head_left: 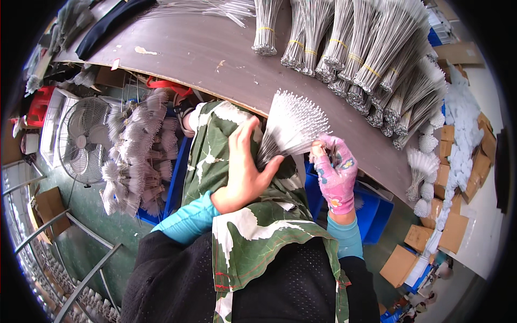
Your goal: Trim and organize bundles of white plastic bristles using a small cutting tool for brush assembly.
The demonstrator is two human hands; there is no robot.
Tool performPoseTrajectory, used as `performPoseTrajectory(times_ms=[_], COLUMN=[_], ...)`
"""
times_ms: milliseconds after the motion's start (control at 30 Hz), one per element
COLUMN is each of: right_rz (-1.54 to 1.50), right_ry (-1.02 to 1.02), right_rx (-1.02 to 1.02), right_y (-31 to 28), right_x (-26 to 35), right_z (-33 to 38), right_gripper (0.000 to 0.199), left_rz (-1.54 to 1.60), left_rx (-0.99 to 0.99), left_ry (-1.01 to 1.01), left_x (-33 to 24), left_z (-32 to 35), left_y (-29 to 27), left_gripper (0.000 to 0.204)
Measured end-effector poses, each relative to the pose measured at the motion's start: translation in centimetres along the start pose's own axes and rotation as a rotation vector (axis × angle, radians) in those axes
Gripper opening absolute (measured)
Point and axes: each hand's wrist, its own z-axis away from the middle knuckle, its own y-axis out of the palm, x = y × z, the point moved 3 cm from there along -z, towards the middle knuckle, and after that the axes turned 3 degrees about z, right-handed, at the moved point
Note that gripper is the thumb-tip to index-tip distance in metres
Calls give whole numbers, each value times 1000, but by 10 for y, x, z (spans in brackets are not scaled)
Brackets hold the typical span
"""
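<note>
A fanned bundle of thin wire brushes [293,123] stands tilted over my lap, at the table's near edge. Its pale ends spread upward and its narrow lower end sits by my left thumb. My bare left hand [245,175] has its fingers stretched and apart, with the bundle leaning in the gap between thumb and fingers. On the bundle's right side, my right hand [335,169], in a pink patterned glove with bare fingertips showing, is closed in a pinch. What it pinches is too small to make out. A camouflage apron [210,151] covers my lap.
Many banded bundles of wire brushes [350,59] lie on the brown table [199,59]. Loose wire brushes [204,9] are at its far side. Blue bins [377,215] stand below on the right. Left are hanging brush bundles [134,151], a fan [82,141] and a metal rack [89,269].
</note>
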Motion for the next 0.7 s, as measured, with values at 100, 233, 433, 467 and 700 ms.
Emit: performPoseTrajectory(times_ms=[100, 233, 433, 467, 700], right_rz=[128, 338, 371, 352, 375], right_ry=[-105, -320, -279, -230, -174], right_rx=[53, 120, 45, 34, 96], right_y=[-4, -1, -5, -3, -9], right_x=[14, 30, 24, 33, 33], right_z=[8, 15, 19, 19, 8], right_gripper=[11, 19, 20, 22, 22], left_rz=[199, 179, 99, 113, 204], left_rx=[206, 340, 422, 396, 341], left_ry=[180, 253, 209, 216, 198], left_x=[-19, -34, -33, -31, -27], left_z=[-9, -11, -20, -22, -25], left_y=[-11, 1, 12, 12, 19], left_gripper=[37, 31, 16, 12, 13])
